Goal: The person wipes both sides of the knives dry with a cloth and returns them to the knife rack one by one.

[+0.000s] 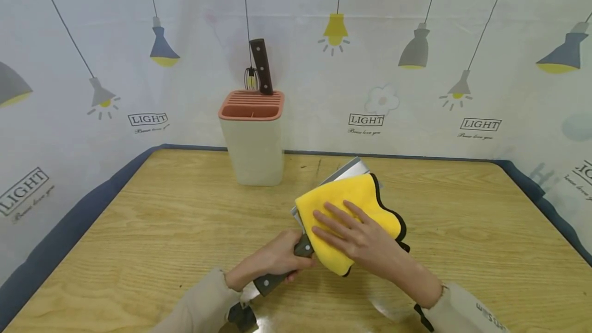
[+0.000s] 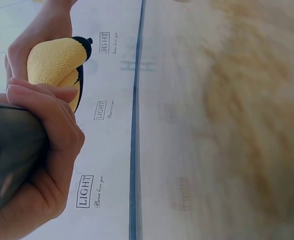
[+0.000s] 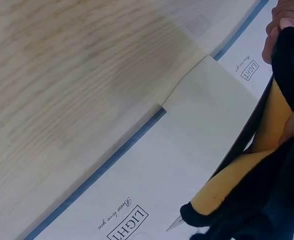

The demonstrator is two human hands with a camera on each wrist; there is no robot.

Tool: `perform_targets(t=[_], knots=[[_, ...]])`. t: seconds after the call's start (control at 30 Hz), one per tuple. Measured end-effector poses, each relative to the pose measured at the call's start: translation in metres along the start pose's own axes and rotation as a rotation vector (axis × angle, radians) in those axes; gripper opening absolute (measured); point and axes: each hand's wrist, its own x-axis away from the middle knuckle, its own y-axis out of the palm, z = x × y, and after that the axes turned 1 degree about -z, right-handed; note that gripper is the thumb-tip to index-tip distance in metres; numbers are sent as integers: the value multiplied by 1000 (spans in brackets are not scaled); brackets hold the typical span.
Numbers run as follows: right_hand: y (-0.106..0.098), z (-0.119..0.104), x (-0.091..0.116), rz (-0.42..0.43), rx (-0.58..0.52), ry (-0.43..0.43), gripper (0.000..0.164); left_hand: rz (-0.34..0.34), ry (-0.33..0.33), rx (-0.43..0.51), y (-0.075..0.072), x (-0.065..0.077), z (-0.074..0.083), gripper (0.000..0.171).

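My left hand point(image 1: 289, 253) grips the dark riveted handle of a kitchen knife point(image 1: 353, 168), whose broad silver blade slants up to the right. A yellow cloth point(image 1: 344, 194) with black edging lies over most of the blade, leaving the far end and a bit near the handle showing. My right hand point(image 1: 363, 240) holds the cloth against the blade, fingers spread on top. In the right wrist view, part of that hand shows at the cloth's dark-edged folds point(image 3: 257, 185), and a thin pointed bit of blade point(image 3: 174, 224) sticks out past them.
A white knife block point(image 1: 253, 153) with a salmon-coloured slotted lid stands at the back left of the wooden table point(image 1: 166, 230). One dark-handled knife point(image 1: 261, 66) is upright in it. A white printed backdrop point(image 1: 305, 86) surrounds the table's back and sides.
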Motion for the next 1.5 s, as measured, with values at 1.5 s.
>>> perform_targets(t=[1.5], knots=[[-4,24,-7,-67,15,214,72,17,-35,-15,7,-1,7,14]])
